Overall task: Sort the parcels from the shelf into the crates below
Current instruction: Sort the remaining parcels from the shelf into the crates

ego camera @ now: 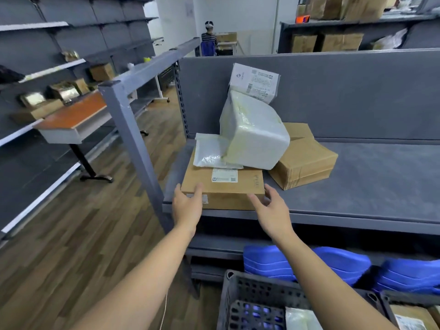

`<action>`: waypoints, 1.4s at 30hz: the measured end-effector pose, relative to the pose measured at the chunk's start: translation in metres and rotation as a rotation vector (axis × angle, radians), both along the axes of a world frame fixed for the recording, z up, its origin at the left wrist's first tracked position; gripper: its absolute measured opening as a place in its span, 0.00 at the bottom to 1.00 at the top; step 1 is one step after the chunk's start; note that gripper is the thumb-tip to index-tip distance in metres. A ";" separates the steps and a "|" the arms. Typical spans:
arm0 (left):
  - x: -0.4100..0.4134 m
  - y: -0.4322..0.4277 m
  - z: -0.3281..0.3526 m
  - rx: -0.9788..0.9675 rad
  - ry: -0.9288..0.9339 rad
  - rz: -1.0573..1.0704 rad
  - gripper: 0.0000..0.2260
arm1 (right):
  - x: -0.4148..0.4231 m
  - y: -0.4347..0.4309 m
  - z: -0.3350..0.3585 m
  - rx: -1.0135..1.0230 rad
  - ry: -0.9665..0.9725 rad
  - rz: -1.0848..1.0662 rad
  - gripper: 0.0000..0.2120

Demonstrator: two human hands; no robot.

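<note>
Both hands reach to the front edge of the grey shelf (357, 186), where a flat brown cardboard box (222, 186) lies at the near left corner. The left hand (187, 206) is spread open, fingers loosely extended, its fingertips on the box's front left corner. The right hand (271, 208) is also open, thumb apart from the fingers, at the front right corner; whether it actually touches the cardboard is hard to tell. Neither hand has closed on anything. A white padded mailer (212, 153) lies on the box's far end, and a bulky white wrapped parcel (254, 129) leans across it and a second brown box (307, 158). Below, a dark perforated crate (250, 289) holds a pale parcel.
</note>
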State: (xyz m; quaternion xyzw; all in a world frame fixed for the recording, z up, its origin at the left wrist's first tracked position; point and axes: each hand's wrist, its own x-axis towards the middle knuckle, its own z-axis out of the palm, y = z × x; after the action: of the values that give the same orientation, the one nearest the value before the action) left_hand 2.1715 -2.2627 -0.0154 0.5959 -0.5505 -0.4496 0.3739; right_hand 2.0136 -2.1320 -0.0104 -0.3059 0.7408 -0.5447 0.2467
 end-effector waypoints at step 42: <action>0.024 -0.017 0.011 0.344 0.546 -0.243 0.31 | -0.052 -0.106 0.072 0.489 1.621 0.236 0.07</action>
State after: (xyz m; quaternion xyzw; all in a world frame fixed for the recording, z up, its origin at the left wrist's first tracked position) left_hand 2.1959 -2.2798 -0.0045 0.4381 -0.4133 -0.7198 0.3452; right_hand 1.9618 -2.2377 0.0613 -0.6144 0.7485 0.0466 -0.2452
